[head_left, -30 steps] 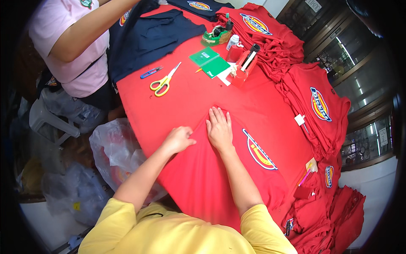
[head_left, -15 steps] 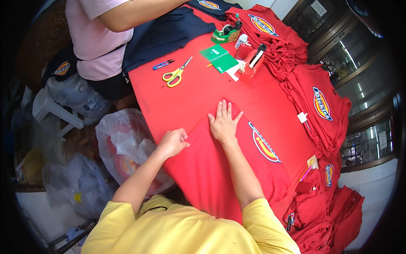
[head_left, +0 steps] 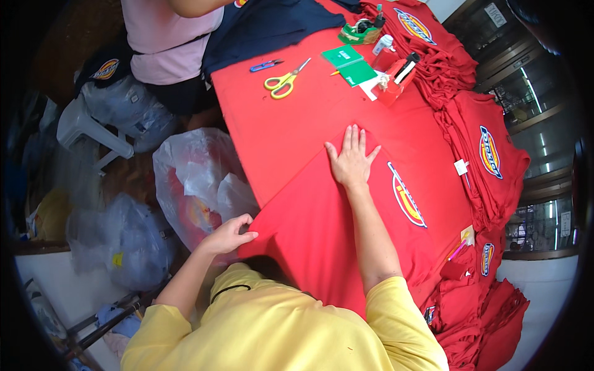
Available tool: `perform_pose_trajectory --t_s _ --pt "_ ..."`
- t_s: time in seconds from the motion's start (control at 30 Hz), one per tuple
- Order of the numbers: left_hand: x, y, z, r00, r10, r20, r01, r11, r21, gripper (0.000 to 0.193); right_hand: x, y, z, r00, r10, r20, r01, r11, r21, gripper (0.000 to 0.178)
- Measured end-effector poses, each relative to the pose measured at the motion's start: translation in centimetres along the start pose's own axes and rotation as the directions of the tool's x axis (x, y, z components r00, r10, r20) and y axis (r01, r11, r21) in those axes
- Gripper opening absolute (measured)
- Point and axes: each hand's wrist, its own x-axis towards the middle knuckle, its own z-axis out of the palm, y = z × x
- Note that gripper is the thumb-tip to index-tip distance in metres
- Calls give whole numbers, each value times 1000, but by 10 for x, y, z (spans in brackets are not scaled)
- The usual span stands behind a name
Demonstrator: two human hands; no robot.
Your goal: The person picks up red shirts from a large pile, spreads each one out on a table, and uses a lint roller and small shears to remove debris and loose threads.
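Observation:
A red cloth piece with a blue, white and yellow oval emblem (head_left: 408,196) lies over the near part of the red-covered table. My right hand (head_left: 351,162) rests flat on this red cloth (head_left: 315,229), fingers spread, left of the emblem. At the cloth's left edge is my left hand (head_left: 228,236), thumb and forefinger apart with a gap between them. It is close to the edge, with no cloth visible in its fingers. The cloth hangs over the table's near side towards my yellow shirt.
Yellow scissors (head_left: 283,83), blue thread snips (head_left: 266,65), a green notebook (head_left: 349,65) and tape dispensers (head_left: 396,80) lie farther back. Stacked red garments (head_left: 486,148) line the right side. Plastic bags (head_left: 198,167) and a white stool (head_left: 86,127) stand left. A co-worker in pink (head_left: 167,49) is near dark cloth.
My left hand has moved left and nearer my body, its fingers loosening from a closed shape. My right hand stays flat on the cloth. The whole view has shifted slightly.

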Motion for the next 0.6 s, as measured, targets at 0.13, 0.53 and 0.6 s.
perform_pose_trajectory --t_s 0.13,0.53,0.6 --pt "-29 -13 9 996 -85 -4 82 970 -228 13 0 3 0 1000 -4 -6 4 1000 5 80" --pt "-57 -19 -23 968 -39 -248 14 995 -100 15 1 11 -19 999 -33 27 30 995 96 72" --pt "-59 5 -26 966 -19 -259 29 999 34 15 -18 30 -27 996 9 -86 3 990 139 71"
